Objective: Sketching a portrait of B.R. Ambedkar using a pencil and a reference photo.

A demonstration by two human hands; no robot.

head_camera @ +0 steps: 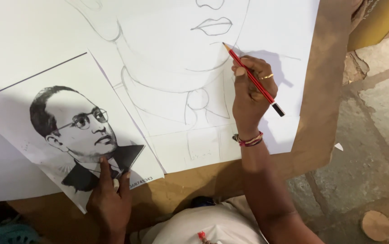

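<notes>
Nearest the camera, the left hand [108, 199] lies flat on the lower edge of the photo [68, 131], a black-and-white printed portrait. Its fingers are spread and released, gripping nothing, only pressing the sheet down. The photo lies tilted on the board [316, 113], its upper right corner lapping over the drawing paper [267, 27]. As a thin loose sheet it probably slides and curls easily, so a flat palm on a margin suits it better than a pinch.

Further out, the right hand [249, 97] is closed on a red pencil [253, 79], thumb and forefingers clamped around the middle of the shaft, a ring on one finger and thread bands at the wrist. The dark butt end sticks out past the hand towards the right; the sharpened tip touches the paper just below the sketched chin. The pencil looks light and stiff, with a brittle point; a hold nearer the tip would likely give finer control.

Beyond the hand, the paper carries a faint pencil outline of lips, jaw, collar and tie. It is large and thin, and would smudge or crease under a dragging wrist. To the right of the board lies a rough stone floor [375, 149].
</notes>
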